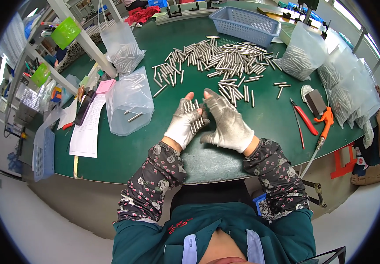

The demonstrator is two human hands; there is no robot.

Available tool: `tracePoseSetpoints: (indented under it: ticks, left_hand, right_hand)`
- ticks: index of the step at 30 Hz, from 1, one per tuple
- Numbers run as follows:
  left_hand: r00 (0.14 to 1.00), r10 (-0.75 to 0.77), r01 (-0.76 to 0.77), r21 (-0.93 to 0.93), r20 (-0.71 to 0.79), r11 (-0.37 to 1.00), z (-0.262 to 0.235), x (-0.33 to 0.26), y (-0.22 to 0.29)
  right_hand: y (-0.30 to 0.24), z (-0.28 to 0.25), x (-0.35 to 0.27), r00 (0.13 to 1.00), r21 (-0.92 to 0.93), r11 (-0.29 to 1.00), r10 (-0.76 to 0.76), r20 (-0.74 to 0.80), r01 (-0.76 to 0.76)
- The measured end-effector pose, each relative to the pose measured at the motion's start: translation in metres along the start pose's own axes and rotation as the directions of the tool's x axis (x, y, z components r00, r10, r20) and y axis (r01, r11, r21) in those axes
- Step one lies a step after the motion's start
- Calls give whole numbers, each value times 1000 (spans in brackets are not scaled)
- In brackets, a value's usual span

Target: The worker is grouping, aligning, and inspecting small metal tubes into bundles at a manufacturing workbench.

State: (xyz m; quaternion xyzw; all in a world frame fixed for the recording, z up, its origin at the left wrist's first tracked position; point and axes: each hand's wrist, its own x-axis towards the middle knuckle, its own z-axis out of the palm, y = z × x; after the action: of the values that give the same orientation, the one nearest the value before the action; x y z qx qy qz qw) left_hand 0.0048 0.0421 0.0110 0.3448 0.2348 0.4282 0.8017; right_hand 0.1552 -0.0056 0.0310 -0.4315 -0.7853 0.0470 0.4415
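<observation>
Both hands wear white gloves, greyed on the palms and fingers. My left hand [184, 121] is closed round several short metal pins [195, 118] lying side by side across its fingers. Close beside it, my right hand [226, 122] is held with thumb and fingers apart, and I see nothing in it. Beyond the hands, a large loose heap of the same shiny metal pins [225, 57] spreads over the green tabletop [163, 166]. An opened clear plastic bag [128, 101] with a few pins inside lies left of my left hand.
A blue plastic basket [245, 26] stands behind the heap. Filled bags of pins [302, 53] stand at the right. Red-handled pliers [304, 118], an orange air gun [325, 125] and a dark block [316, 103] lie there too. At the left are a paper sheet [88, 132] and a phone [85, 108].
</observation>
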Motion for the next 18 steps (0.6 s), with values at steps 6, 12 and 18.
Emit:
tracePoseSetpoints:
  ticks: [6,12,18]
  left_hand:
    - [996,-87,84,120,20,989,19,-15,-6]
    - [988,-151,144,173,25,974,22,-18,0]
    - [988,-146,144,42,48,989,23,-17,-1]
  right_hand:
    - [-2,0,0,978,-12,997,-77,192,81]
    - [-10,-3,2,979,-67,995,-55,198,69]
    - [-4,-5,3,973,-12,987,-156,171,160]
